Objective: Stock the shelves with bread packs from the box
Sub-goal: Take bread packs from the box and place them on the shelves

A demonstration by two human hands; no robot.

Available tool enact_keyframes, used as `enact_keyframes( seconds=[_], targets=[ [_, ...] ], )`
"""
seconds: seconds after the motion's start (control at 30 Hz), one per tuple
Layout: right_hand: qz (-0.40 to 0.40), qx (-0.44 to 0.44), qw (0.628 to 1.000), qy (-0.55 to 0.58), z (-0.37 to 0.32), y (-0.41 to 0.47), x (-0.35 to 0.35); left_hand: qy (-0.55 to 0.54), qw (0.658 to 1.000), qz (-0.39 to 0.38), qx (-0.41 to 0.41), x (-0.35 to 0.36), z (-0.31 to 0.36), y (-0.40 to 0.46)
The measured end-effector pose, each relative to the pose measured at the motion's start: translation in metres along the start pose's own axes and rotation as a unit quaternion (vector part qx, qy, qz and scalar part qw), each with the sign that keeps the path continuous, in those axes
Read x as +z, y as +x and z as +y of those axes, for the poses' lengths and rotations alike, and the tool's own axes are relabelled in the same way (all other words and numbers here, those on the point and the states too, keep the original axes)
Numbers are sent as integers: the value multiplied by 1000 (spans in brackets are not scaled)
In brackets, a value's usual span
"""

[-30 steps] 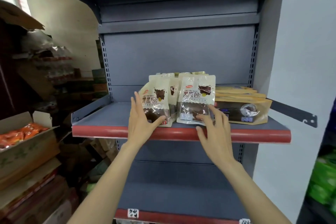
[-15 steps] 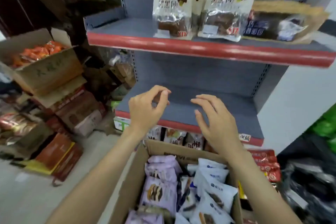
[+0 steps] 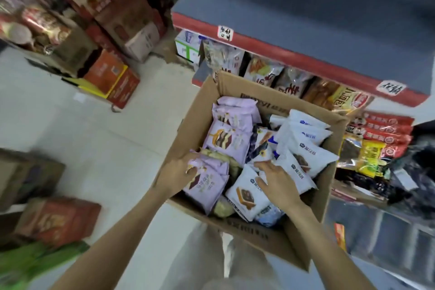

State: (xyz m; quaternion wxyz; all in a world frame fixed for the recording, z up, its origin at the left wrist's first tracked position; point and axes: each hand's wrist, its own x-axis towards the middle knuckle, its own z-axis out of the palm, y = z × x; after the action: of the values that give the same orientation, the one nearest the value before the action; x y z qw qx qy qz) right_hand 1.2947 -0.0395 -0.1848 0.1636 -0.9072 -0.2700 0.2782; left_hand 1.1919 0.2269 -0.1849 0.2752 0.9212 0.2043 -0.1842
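An open cardboard box (image 3: 303,240) stands on the floor below me, filled with several bread packs. Purple packs lie on its left side and white packs (image 3: 303,148) on its right. My left hand (image 3: 176,173) is at the box's left edge with its fingers curled on the top of a purple pack (image 3: 207,183). My right hand (image 3: 277,182) lies spread on a white pack (image 3: 247,193) near the front of the box, fingers apart. The grey shelf with a red front edge (image 3: 282,56) runs above the box.
Under the red edge a lower shelf holds several snack bags (image 3: 266,73). Red packs (image 3: 386,134) and yellow bags lie right of the box. Cartons (image 3: 113,80) are stacked on the pale floor at the left. A red carton (image 3: 56,221) sits at lower left.
My view has dropped from the upper shelf down to the box. Both hands left the packs on the shelf and came down into the box, the left now on a purple pack.
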Motion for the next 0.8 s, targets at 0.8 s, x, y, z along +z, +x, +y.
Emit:
enact_keyframes(
  seconds=[0.8],
  targets=[
    [-108, 127, 986, 12, -33, 137, 134, 373, 893, -200, 154, 76, -44, 97]
  ],
)
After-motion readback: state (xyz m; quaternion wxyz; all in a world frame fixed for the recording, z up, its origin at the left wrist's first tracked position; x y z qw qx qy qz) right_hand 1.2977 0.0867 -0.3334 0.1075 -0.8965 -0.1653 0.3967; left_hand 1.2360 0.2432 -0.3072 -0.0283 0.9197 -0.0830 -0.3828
